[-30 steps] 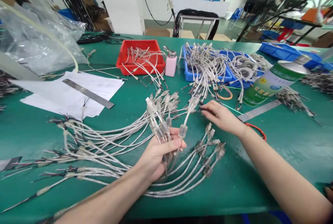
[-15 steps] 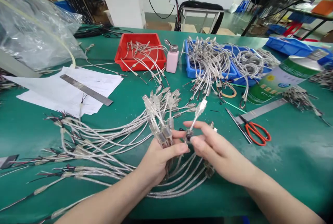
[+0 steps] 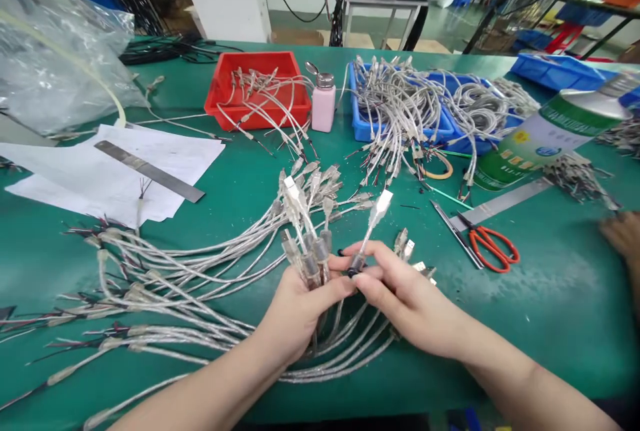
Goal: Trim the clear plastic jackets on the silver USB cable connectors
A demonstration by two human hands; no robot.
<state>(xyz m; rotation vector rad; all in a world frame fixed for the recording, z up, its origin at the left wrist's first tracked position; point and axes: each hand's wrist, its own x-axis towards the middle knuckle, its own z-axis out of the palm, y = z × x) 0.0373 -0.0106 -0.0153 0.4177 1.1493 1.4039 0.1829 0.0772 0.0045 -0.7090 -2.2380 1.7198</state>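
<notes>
– Clear plastic plug (image 3: pixel 382 205) on a silvery cable (image 3: pixel 368 237), sticking up over the green desk (image 3: pixel 525 337). Where's it sit from the hands?
– Going by the head view, just past the right grip (image 3: pixel 410 294), so that's the nearer one. Thumb and fingers are pinched narrow on the grey collar (image 3: pixel 358 261) below the plug, with a small black bit (image 3: pixel 353 272) by the thumb tip, too tiny to name.
– Long axis?
– Slants up and away from the desk edge, tipped right.
– Left grip (image 3: pixel 300 301)?
– Wrapped round a bunch of cables (image 3: pixel 310 259), just beside that collar. Can't tell if its fingertips touch the single cable too, tbh.
</notes>
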